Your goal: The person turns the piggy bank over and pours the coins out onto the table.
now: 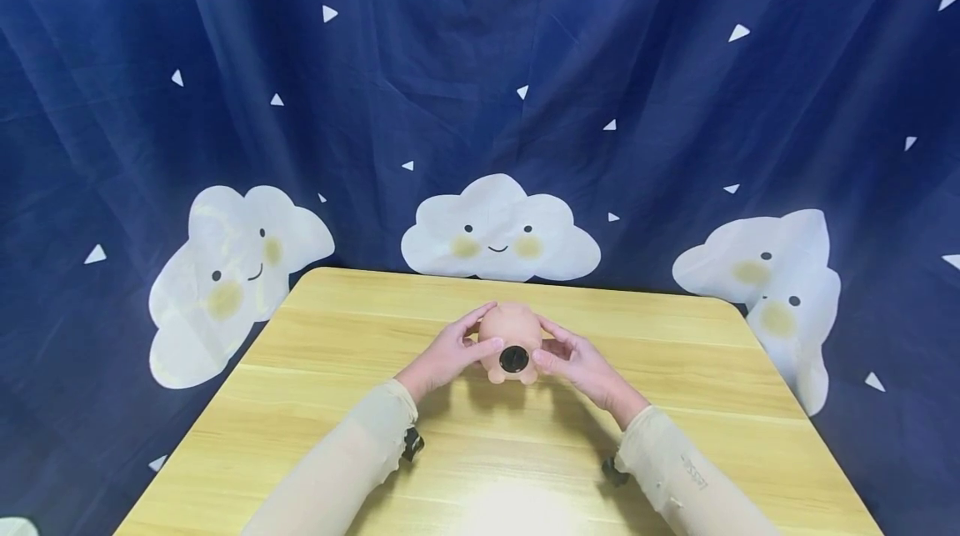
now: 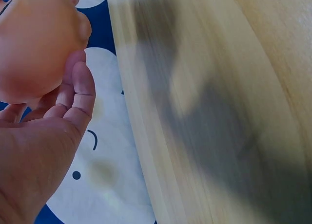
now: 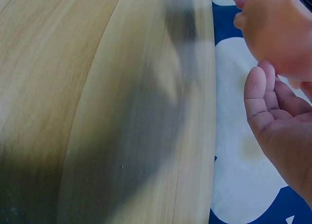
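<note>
A round pink piggy-bank-like figure [image 1: 510, 323] with short stubby feet is held over the table in the head view. Its black round disc [image 1: 514, 359] faces the camera. My left hand [image 1: 455, 350] grips the figure's left side, thumb near the disc and fingers around the back. On the opposite side, my right hand [image 1: 577, 359] holds it the same way. Both wrist views show the smooth pink body [image 2: 34, 48] resting against the fingers, with part of it cut off by the frame edge. In the right wrist view, fingers [image 3: 256, 83] lie along its underside.
A light wooden table [image 1: 360, 303] with rounded far corners lies beneath the hands, carrying their shadows. Behind it hangs a dark blue curtain [image 1: 480, 119] printed with white clouds and triangles. Small black devices [image 1: 412, 443] sit at the wrists.
</note>
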Available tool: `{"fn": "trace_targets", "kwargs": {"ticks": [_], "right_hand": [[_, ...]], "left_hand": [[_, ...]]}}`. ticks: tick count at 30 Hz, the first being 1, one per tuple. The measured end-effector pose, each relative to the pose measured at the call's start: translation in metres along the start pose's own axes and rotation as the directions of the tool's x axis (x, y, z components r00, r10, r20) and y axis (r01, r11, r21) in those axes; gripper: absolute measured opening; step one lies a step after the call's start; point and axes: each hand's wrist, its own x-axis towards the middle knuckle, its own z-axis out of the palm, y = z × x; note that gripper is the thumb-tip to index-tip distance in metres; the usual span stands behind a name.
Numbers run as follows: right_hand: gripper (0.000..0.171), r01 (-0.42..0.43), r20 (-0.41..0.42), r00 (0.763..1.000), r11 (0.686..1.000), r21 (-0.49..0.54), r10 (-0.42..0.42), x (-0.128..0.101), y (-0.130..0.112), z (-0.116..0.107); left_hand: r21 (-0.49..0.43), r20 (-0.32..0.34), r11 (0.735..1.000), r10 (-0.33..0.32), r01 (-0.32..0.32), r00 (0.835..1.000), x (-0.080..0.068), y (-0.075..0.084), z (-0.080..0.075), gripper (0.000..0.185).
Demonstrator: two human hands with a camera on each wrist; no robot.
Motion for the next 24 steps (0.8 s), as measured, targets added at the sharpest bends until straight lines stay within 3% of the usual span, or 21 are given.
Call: {"fn": "trace_targets", "kwargs": {"ticks": [13, 24], "right_hand": [[0.071, -0.055, -0.075, 0.996, 0.994, -0.094, 0.048, -0.0013, -0.0027, 0.0033], [0.070, -0.062, -0.069, 0.996, 0.996, -0.061, 0.058, 0.0007, 0.0023, 0.0052]], "left_hand": [[-0.057, 0.002, 0.998, -0.040, 0.040, 0.999, 0.0013, -0.0031, 0.0040, 0.068], [-0.173, 0.070, 0.976, -0.122, 0.133, 0.990, -0.0010, -0.0040, 0.0037, 0.069]]}}
